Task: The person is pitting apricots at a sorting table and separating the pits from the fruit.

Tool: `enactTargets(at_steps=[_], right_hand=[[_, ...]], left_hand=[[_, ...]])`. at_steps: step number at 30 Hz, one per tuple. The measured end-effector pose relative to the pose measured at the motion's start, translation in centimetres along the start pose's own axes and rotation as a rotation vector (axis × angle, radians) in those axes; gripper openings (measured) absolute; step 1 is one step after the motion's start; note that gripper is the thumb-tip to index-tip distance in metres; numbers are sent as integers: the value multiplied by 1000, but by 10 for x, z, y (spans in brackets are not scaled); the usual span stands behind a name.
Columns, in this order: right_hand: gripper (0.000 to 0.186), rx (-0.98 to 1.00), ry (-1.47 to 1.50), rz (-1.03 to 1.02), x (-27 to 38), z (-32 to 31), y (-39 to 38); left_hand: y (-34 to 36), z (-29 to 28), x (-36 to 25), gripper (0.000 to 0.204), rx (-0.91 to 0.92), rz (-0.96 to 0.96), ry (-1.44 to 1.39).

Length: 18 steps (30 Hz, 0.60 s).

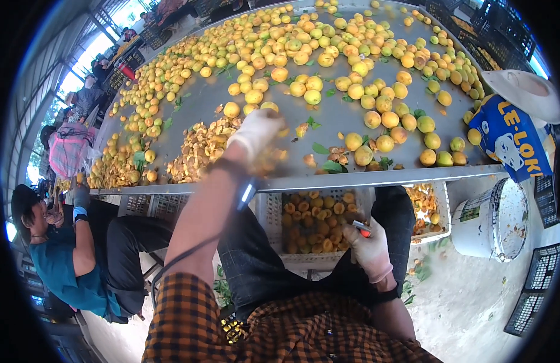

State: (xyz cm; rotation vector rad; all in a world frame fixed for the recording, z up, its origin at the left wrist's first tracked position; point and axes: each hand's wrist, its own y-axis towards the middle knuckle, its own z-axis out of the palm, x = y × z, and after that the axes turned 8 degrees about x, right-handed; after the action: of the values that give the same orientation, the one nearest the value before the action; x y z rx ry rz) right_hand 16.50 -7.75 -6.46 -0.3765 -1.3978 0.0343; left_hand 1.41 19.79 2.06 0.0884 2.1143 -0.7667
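My left hand [257, 132], in a white glove, reaches over the metal table [207, 97] beside a heap of apricot stones and scraps [201, 148]. Motion smears its fingers, so what they hold, if anything, is unclear. Whole yellow-orange apricots [253, 97] lie just beyond it. Lower down, above my right thigh, my right hand [374, 251], also gloved, is closed round a small knife [361, 227] with a red part. Between my knees, below the table edge, a crate [271, 227] holds halved apricots [316, 221].
At left a person in a teal shirt [62, 266] sits close by. A white bucket [492, 221] stands on the floor at right, near a white crate [443, 209] of apricot pieces. A blue bag [504, 136] and a pale hat [522, 91] rest at the table's right corner.
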Motion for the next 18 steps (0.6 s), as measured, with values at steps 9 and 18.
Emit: enactTargets(at_steps=[9, 18], right_hand=[[31, 32, 62, -223, 55, 26, -28], [25, 35, -242, -332, 66, 49, -48]], left_hand=[[-104, 67, 54, 36, 434, 387, -1172], [-151, 103, 64, 39, 618, 485, -1545]])
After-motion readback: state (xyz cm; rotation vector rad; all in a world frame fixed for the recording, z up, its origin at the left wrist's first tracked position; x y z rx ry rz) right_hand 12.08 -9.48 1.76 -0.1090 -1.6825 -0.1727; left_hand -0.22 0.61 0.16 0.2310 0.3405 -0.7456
